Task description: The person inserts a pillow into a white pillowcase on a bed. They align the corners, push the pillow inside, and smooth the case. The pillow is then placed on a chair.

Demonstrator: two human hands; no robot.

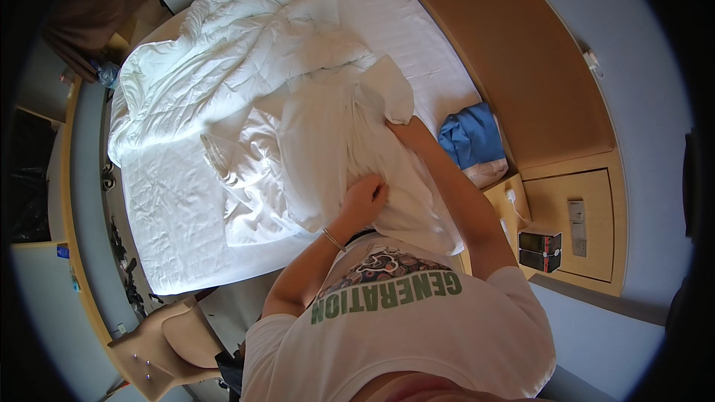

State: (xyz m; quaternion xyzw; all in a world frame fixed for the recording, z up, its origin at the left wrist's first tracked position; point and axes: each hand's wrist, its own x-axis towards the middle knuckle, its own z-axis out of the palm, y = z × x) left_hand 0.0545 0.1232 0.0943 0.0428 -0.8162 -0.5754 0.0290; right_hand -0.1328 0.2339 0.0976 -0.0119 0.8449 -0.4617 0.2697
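Note:
A bulky white pillowcase (pixel 316 145) hangs in loose folds in front of my body, over the near edge of the bed. My left hand (pixel 363 201) is curled closed on the cloth low at its middle, with a bracelet on the wrist. On the right, my right hand (pixel 400 128) reaches up to the upper corner of the pillowcase; folds cover its fingers. Whether a pillow fills the case, I cannot tell. Left of it, a crumpled white cloth (pixel 257 149) lies on the bed.
A rumpled white duvet (pixel 231 45) covers the far left of the bed (pixel 160 223). Folded blue cloth (pixel 473 135) lies by the brown headboard (pixel 514 52). At right, a dark box (pixel 539 249) sits near wall sockets; a tan chair (pixel 175 339) stands lower left.

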